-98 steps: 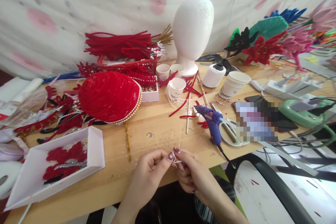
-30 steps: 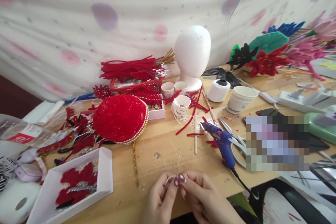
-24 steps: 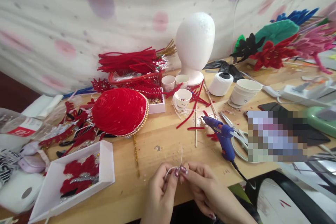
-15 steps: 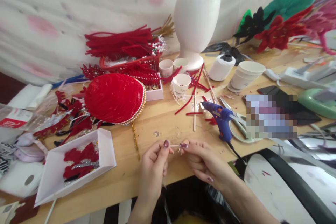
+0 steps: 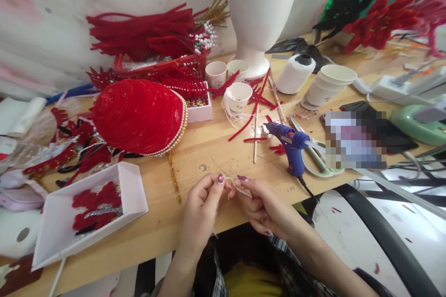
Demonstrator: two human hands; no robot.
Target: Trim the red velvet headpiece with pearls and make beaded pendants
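My left hand (image 5: 205, 199) pinches one end of a thin white beaded strand (image 5: 243, 190) between thumb and finger, just over the front edge of the table. Close by on its right, my right hand (image 5: 259, 202) is closed on the same strand, which curves across its fingers. Fine wire shows on the wood beyond the fingertips. To the left of my hands lies a gold tinsel strip (image 5: 173, 178), partly under a red domed hat (image 5: 137, 116) with a pearl rim. A blue glue gun (image 5: 291, 146) rests to the right.
A white box (image 5: 134, 190) with red pieces sits at the left. Farther back are a white head form (image 5: 261, 9), paper cups (image 5: 239, 97), a thread spool (image 5: 294, 74), scissors (image 5: 320, 160) and a red basket (image 5: 167, 66). A phone (image 5: 355, 141) lies at the right.
The strand now bends in a curve over my right fingers, where a short straight piece showed between the hands before. The view has shifted, so the table objects appear higher and farther left.
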